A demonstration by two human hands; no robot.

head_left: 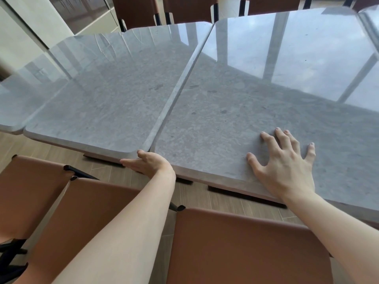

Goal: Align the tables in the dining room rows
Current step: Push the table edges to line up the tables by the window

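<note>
Two grey stone-topped tables stand side by side, their long edges touching along a seam. The left table (106,95) has its near edge set a little farther from me than the near edge of the right table (266,83). My left hand (147,163) grips the near right corner of the left table, thumb on top, fingers under the edge. Flat on the right table's top lies my right hand (285,162), fingers spread, close to its near edge.
A third grey table (12,107) adjoins at the far left and another (371,19) at the far right. Brown leather chairs (246,247) stand between me and the tables; more chairs (188,9) line the far side. Wood-look floor lies below.
</note>
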